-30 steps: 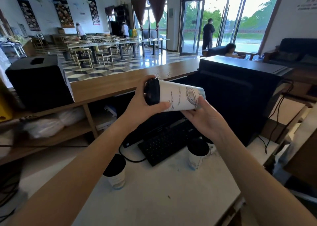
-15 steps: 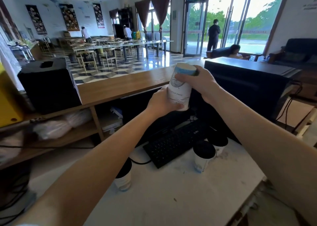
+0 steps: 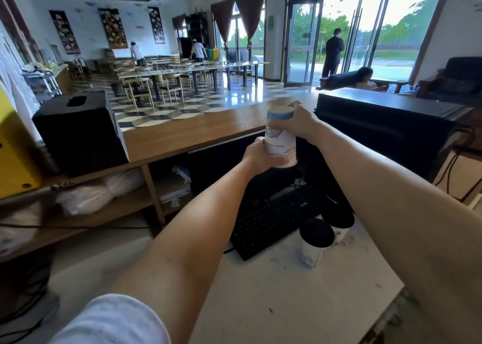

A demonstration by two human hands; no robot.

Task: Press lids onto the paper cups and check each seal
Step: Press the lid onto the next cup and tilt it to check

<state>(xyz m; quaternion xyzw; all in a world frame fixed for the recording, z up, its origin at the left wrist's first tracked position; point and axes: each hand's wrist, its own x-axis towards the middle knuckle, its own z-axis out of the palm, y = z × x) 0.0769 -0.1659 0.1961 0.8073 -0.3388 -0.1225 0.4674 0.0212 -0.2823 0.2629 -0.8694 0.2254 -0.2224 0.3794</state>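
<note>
Tipped sideways a second ago, the white printed paper cup (image 3: pixel 280 137) is now held fully inverted, its base clasped from above by the right hand (image 3: pixel 300 123), its lidded end gripped below by the left hand (image 3: pixel 257 155), the seal apparently under test.

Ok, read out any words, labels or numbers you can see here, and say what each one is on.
Nothing here can be read for certain.
paper cup: one line of small print under the drawing, upside down and blurred, unreadable.
wall hangings: any writing is too small to tell.
keyboard: key legends are too small to read.
</note>
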